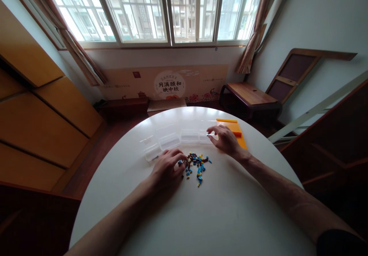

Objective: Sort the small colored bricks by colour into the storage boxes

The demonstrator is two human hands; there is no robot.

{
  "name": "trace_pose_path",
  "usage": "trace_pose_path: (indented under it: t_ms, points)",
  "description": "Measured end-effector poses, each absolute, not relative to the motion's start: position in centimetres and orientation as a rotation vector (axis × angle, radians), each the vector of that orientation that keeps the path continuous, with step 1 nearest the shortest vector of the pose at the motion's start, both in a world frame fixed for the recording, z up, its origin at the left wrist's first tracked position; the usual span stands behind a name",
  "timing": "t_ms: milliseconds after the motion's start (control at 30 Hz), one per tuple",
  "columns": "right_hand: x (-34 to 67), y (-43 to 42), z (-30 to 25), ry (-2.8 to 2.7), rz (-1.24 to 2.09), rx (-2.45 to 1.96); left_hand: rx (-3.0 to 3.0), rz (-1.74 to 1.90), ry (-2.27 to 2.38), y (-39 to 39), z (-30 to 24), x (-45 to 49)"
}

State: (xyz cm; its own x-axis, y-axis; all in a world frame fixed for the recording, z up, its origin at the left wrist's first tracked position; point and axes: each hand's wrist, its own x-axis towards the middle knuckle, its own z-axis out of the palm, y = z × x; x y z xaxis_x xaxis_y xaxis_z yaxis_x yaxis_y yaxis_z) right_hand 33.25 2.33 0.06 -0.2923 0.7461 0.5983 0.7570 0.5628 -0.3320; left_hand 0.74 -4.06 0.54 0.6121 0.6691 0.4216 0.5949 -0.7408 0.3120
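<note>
While the left hand (pixel 166 168), its grip hidden, is curled over the left edge of the brick pile (pixel 196 164), pieces are best pinched singly, and the right hand (pixel 226 139) is laid open on a clear box (pixel 202 138) beyond the pile.

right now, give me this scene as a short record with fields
surface: round white table
left hand: fingers down at the left edge of the pile of small pieces, blue, brown and yellow
right hand: fingertips at the rightmost clear box, beside the orange tray
other: row of clear boxes behind the pile
</note>
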Motion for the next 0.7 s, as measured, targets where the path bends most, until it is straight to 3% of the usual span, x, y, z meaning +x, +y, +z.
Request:
trace_pose_path:
  t_ms: [700]
  points:
    - [34.1, -2.6, 1.7, -2.545, 0.223, -0.782, 2.698, 0.803, 1.071, -3.3, 0.1, 1.2]
